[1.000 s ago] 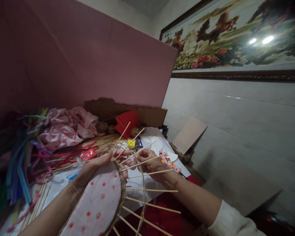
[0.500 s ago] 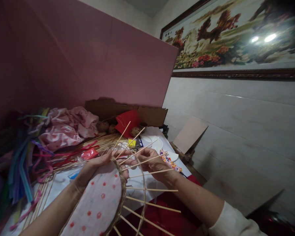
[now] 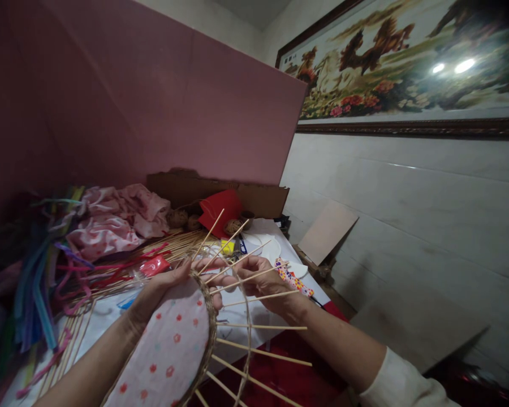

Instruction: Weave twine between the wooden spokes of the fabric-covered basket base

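My left hand point(image 3: 169, 288) grips the upper edge of a rounded basket base point(image 3: 165, 353) covered in pale fabric with red flowers. A band of twisted twine point(image 3: 210, 333) runs along its rim, and several thin wooden sticks point(image 3: 280, 327) fan out to the right. My right hand point(image 3: 263, 280) is closed in a pinch among the upper sticks, on a strand of jute twine point(image 3: 247, 311). That strand loops down across the sticks, apart from the rim. The fingertips of my left hand are partly hidden behind the sticks.
Pink fabric point(image 3: 114, 220), coloured pipe cleaners point(image 3: 38, 299) and a pile of loose sticks point(image 3: 152, 251) lie to the left. Behind are red sheets point(image 3: 220, 209) and a ball of twine point(image 3: 232, 227). A patterned handle point(image 3: 294, 280) lies beyond my right wrist.
Both hands and the basket base stay almost still. The base has shifted very slightly to the left.
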Demonstrator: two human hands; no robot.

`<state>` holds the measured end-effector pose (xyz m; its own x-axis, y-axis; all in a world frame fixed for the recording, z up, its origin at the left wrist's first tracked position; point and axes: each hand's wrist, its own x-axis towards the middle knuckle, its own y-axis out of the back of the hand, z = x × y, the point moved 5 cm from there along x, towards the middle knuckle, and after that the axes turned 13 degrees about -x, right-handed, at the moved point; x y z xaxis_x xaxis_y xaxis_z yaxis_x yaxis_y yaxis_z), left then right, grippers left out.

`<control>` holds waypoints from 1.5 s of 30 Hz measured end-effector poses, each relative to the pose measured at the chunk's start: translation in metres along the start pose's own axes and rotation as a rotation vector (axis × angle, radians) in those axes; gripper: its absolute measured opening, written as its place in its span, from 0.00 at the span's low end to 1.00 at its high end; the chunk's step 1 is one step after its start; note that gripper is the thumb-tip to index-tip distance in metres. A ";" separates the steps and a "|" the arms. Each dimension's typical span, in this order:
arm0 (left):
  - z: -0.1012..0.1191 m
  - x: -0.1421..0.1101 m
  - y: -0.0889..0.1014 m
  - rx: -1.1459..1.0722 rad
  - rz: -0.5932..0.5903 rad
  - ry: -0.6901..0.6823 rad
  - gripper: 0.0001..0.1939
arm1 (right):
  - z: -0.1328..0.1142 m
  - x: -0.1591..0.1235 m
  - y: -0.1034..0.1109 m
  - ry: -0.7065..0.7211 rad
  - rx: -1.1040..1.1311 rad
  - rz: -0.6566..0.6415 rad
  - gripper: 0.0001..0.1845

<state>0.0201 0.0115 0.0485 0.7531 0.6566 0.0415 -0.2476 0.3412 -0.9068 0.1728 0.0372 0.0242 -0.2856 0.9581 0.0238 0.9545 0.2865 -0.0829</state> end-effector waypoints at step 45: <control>0.001 0.003 0.009 0.028 0.048 -0.024 0.24 | 0.000 0.000 0.001 -0.001 -0.015 -0.001 0.13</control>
<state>0.0192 0.0177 0.0408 0.7251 0.6886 0.0084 -0.3004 0.3273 -0.8959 0.1734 0.0370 0.0237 -0.2864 0.9578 0.0230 0.9554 0.2874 -0.0681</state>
